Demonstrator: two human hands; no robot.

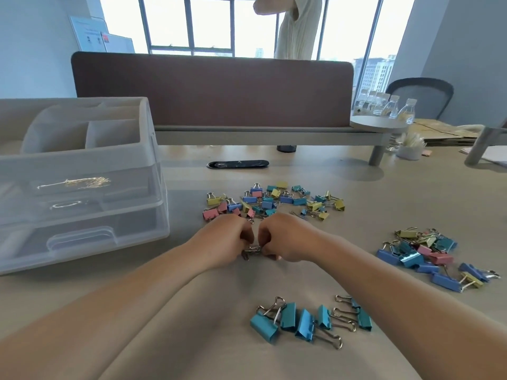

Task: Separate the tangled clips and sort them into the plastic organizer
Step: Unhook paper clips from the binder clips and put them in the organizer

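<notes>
My left hand (229,241) and my right hand (285,238) meet at the table's middle, fingers curled, both pinching a small tangle of silver clip wires (253,249) between them. Just beyond the hands lies a pile of small binder clips (274,201) in pink, yellow, blue and teal. A second mixed pile of larger clips (430,256) sits to the right. Near me lie several teal binder clips (307,320) in a loose row. The clear plastic organizer (82,187) stands at the left, with drawers and open top compartments; gold clips show through its upper drawer.
A brown desk divider (214,89) runs across the back. A black cable grommet (238,164) lies behind the clips. Water bottles (384,105) stand on a round tray at the back right. A person (296,26) stands behind the divider.
</notes>
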